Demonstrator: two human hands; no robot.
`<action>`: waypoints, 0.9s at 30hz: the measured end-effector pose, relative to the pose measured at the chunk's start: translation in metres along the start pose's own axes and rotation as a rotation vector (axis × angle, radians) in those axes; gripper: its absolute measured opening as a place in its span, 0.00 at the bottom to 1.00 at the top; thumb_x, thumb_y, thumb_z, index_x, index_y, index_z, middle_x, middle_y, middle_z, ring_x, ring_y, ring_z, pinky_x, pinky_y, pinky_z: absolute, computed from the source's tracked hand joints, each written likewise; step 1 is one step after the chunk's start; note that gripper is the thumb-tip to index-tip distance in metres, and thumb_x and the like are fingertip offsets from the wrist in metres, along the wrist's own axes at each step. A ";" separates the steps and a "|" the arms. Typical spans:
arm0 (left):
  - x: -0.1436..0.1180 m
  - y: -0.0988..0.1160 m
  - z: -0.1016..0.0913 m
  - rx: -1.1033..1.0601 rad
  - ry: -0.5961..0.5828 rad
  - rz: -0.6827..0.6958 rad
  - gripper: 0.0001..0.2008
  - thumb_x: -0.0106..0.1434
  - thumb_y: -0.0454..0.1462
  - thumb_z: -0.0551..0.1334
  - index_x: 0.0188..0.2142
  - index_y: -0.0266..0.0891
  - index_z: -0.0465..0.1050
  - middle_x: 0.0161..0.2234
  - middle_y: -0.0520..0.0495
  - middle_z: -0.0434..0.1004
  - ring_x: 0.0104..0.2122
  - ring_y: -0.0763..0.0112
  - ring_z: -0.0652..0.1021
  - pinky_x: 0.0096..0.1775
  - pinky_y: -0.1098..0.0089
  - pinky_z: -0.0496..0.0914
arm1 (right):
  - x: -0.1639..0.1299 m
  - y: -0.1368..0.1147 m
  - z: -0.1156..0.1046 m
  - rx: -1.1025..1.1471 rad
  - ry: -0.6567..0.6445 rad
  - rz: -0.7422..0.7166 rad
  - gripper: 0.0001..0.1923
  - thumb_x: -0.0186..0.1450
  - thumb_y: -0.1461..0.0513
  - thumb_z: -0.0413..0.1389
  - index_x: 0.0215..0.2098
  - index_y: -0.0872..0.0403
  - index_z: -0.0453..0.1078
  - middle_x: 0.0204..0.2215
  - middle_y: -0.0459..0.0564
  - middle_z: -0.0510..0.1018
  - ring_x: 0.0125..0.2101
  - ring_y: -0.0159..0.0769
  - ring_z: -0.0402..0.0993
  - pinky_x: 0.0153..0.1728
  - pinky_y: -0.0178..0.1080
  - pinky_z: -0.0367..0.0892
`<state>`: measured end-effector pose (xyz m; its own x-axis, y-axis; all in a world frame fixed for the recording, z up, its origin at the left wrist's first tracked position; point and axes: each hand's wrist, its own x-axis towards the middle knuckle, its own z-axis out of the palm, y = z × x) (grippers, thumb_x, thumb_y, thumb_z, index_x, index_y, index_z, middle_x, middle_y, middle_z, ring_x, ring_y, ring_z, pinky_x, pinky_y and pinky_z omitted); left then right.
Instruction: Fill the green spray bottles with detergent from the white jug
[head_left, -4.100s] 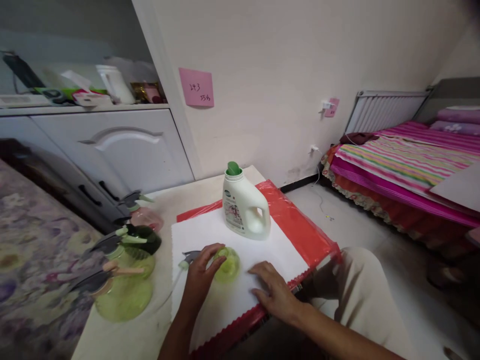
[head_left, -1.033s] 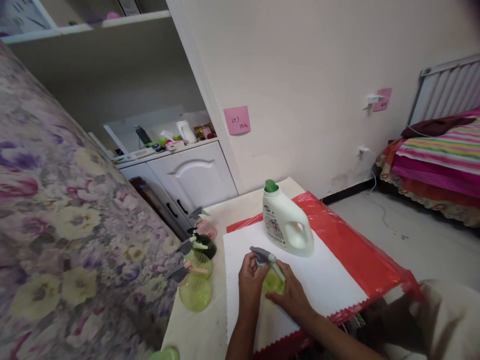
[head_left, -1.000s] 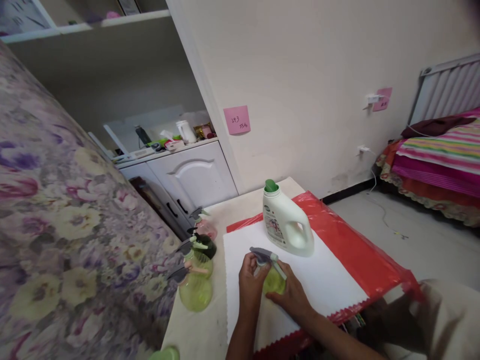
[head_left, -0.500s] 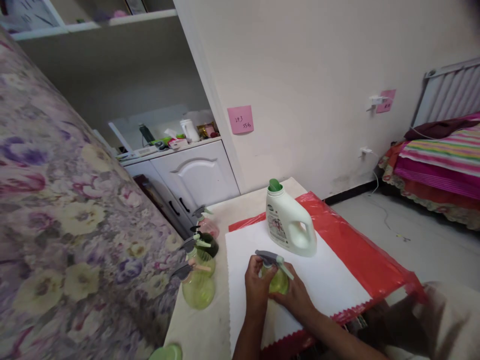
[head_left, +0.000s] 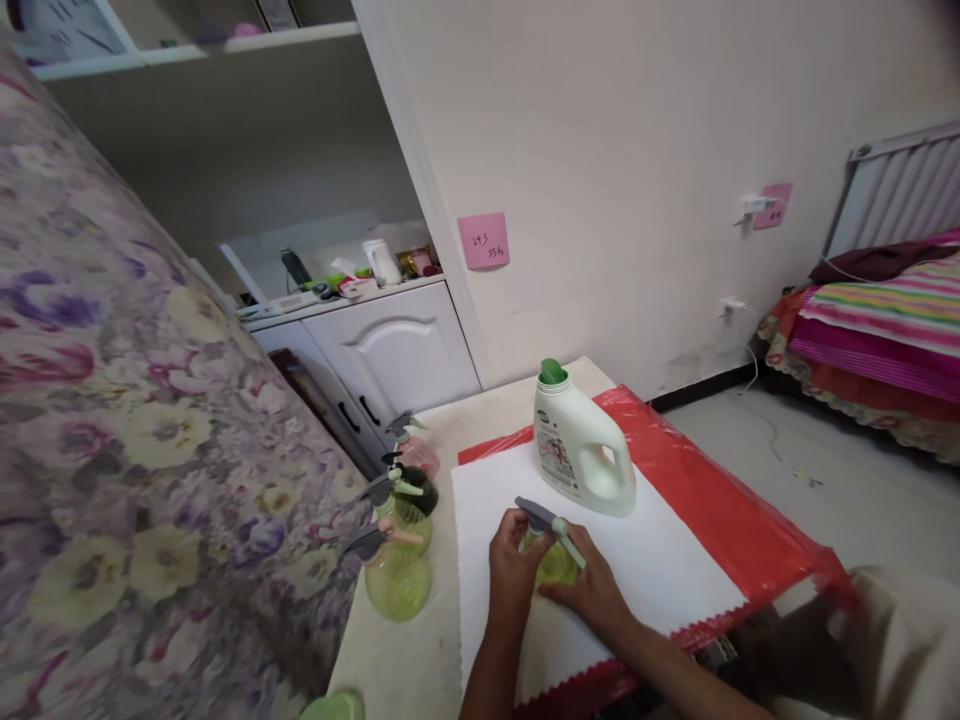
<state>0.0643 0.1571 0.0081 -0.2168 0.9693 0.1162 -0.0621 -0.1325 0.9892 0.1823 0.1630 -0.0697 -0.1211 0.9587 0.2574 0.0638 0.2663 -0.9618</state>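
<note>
Spray head (head_left: 541, 516) now tilted lower on the translucent green bottle (head_left: 556, 566), left hand (head_left: 510, 572) and right hand (head_left: 592, 592) both clasped around it.

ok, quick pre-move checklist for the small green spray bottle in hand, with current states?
1. Left hand on the trigger head: ok, fingers wrap the neck.
2. Right hand steadying the small green spray bottle: ok, it cups the body.
3. Bottle upright over the white cloth: ok.
4. Head fully seated on the neck: cannot tell, fingers hide the joint.
5. White detergent jug apart from both hands: ok, upright, green cap on.
6. Other spray bottles out of the way: ok, lined along the table's left edge.
</note>
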 end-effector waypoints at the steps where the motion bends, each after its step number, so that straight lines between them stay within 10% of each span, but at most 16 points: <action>1: 0.000 0.000 -0.001 -0.005 0.000 -0.003 0.13 0.44 0.36 0.72 0.29 0.39 0.71 0.28 0.52 0.76 0.33 0.67 0.76 0.39 0.69 0.68 | 0.001 0.000 0.000 0.003 -0.002 -0.005 0.41 0.44 0.67 0.67 0.56 0.48 0.62 0.51 0.52 0.70 0.54 0.50 0.66 0.56 0.51 0.61; 12: -0.014 0.033 -0.010 -0.147 -0.028 -0.073 0.19 0.49 0.39 0.72 0.41 0.38 0.76 0.38 0.44 0.81 0.40 0.62 0.79 0.43 0.66 0.70 | -0.005 -0.034 -0.017 0.077 -0.156 -0.122 0.45 0.48 0.62 0.67 0.61 0.47 0.59 0.53 0.53 0.69 0.55 0.51 0.65 0.57 0.50 0.59; 19: -0.025 0.042 -0.017 -0.263 -0.185 -0.130 0.19 0.50 0.42 0.72 0.41 0.37 0.77 0.39 0.42 0.81 0.42 0.58 0.79 0.45 0.64 0.70 | -0.027 -0.050 -0.022 0.616 -0.300 0.063 0.42 0.49 0.54 0.67 0.60 0.49 0.59 0.51 0.55 0.74 0.50 0.51 0.71 0.52 0.50 0.63; 27: -0.030 0.031 -0.016 -0.344 -0.158 -0.109 0.19 0.54 0.42 0.70 0.43 0.36 0.74 0.38 0.42 0.80 0.42 0.59 0.78 0.49 0.60 0.68 | -0.044 -0.058 -0.004 1.180 -0.176 0.395 0.24 0.58 0.54 0.61 0.51 0.52 0.71 0.47 0.53 0.80 0.47 0.46 0.75 0.51 0.46 0.65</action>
<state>0.0529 0.1208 0.0343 -0.0394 0.9979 0.0505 -0.4054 -0.0622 0.9120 0.1875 0.1060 -0.0252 -0.4316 0.9021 0.0046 -0.7868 -0.3739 -0.4911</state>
